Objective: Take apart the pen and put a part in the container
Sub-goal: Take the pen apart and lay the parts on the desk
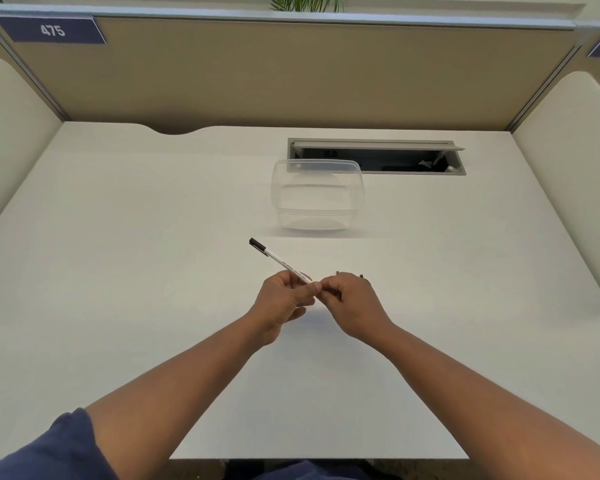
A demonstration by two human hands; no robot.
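I see the pen (280,261) mid-frame, slanting up-left w/ its black cap at the far tip, held above the desk (118,237). Left hand (282,302) is pinched round the lower barrel end. Right hand (352,301) touches it, fingers curled tight at that same end; can't tell exactly what it grips. Container (317,199) sits above center, well apart from both hands.
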